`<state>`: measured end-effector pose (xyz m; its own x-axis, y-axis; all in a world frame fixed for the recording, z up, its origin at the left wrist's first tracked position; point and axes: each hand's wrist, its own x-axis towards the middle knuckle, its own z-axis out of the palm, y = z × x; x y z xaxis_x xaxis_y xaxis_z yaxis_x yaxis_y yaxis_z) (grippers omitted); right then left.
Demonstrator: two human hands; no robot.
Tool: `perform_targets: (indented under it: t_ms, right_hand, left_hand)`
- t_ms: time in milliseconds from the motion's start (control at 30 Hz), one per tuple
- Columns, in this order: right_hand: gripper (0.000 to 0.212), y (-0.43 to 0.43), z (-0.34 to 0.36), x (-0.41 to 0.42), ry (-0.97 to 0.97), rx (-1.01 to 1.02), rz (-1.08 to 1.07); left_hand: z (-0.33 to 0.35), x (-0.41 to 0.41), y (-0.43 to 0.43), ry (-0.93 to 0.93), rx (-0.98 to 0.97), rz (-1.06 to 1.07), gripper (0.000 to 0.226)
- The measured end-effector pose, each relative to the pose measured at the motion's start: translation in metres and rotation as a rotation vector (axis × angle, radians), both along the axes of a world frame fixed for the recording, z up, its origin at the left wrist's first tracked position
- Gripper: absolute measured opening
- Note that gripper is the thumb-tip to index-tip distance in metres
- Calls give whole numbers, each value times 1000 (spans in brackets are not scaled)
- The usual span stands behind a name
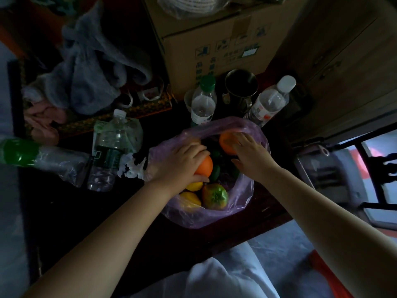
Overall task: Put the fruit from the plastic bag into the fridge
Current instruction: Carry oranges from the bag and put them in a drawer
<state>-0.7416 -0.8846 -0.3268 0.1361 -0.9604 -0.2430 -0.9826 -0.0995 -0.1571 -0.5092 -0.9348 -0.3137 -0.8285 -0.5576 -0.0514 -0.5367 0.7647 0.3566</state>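
Note:
A purple plastic bag [240, 203] lies open on the dark table, holding several fruits. My left hand [182, 162] grips an orange [205, 166] at the bag's left side. My right hand [251, 151] reaches into the bag's far side, its fingers curled over a second orange [226, 143]. Two yellow lemons [190, 200] and an orange-green persimmon [214, 196] lie at the bag's near end. Dark green fruits [214, 172] sit in the middle, partly hidden. No fridge is in view.
Three water bottles [203, 102] [268, 104] [107, 153] stand round the bag, with a metal mug [240, 87] and a cardboard box [214, 39] behind. Grey cloth [90, 72] is heaped at the left. A wooden cabinet [348, 61] stands at the right.

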Motion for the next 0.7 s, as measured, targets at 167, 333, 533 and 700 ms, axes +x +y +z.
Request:
perform_targets:
  t_ms: [167,333,533,700]
  right_hand:
    - [65,-13,0,-4,-30,-50,-74]
    - [70,-20,-4,-8,66,14,-143]
    - [65,-20,-15,-9,3,40,-136]
    - [70,-23,-17,-10,-14,36,-147]
  left_hand:
    - [3,-8,21,2,47,33,69]
    - [-6,-8,28,-27,161,124,69]
    - [-8,-9,32,34,201,249,68]
    - [-8,-10,36,74,249,313,73]
